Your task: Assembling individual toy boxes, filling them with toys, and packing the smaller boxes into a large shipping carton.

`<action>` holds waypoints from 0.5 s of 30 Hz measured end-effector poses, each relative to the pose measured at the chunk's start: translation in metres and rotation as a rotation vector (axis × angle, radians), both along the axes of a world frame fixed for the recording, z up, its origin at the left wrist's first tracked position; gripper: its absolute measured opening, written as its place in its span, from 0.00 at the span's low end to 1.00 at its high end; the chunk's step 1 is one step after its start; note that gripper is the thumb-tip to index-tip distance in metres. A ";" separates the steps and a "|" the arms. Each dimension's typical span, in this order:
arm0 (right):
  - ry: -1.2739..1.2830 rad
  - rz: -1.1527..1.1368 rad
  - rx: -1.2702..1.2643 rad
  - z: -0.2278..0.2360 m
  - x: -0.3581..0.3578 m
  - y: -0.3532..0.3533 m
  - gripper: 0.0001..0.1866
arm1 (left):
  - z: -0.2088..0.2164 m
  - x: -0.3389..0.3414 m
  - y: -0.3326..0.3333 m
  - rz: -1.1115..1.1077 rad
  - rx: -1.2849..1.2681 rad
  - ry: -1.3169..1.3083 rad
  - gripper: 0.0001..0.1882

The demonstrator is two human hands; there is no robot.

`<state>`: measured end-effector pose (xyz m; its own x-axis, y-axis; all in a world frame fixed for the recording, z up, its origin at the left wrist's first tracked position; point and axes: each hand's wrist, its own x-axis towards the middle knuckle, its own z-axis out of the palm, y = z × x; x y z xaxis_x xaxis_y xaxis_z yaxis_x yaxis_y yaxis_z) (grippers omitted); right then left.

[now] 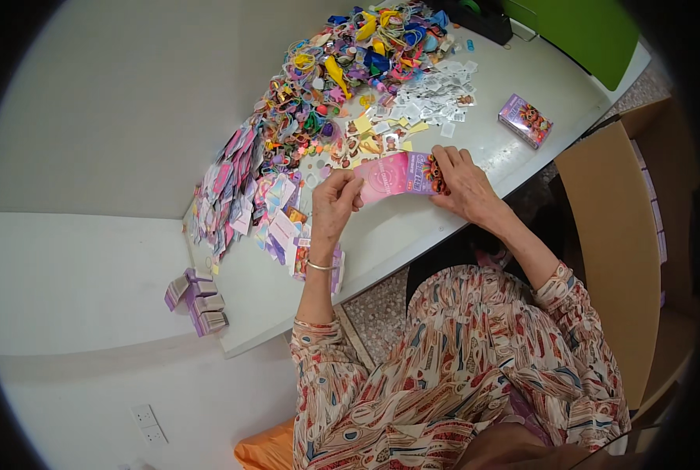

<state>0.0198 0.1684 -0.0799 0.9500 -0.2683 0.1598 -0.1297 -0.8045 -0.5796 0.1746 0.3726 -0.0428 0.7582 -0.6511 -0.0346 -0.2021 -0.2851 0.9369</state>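
Above the table's front edge, both of my hands hold a small printed purple box (422, 174) and a flat pink packet (383, 177) end to end. My left hand (336, 202) pinches the outer end of the pink packet between thumb and fingers. Around the far end of the purple box, my right hand (463, 184) is closed. The packet and box meet in the middle; I cannot tell whether the packet sits partly inside the box. A similar purple box (525, 121) lies apart on the table to the right.
Small colourful trinkets (318, 94) are heaped along the wall. White paper slips (436, 94), yellow cards (365, 137) and pink packets (228, 184) lie in piles. Purple boxes (197, 301) stand at the table's left end. A large open cardboard carton (612, 258) is at my right.
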 end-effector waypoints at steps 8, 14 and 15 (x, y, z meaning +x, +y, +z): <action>-0.094 0.060 -0.082 -0.001 0.005 -0.005 0.42 | 0.010 0.001 -0.008 -0.041 0.025 -0.030 0.05; 0.046 0.066 0.011 -0.006 -0.006 0.002 0.39 | -0.012 -0.028 -0.026 -0.085 0.092 -0.130 0.06; 0.048 0.061 0.009 -0.006 -0.008 -0.002 0.39 | -0.013 -0.031 -0.029 -0.107 0.109 -0.264 0.07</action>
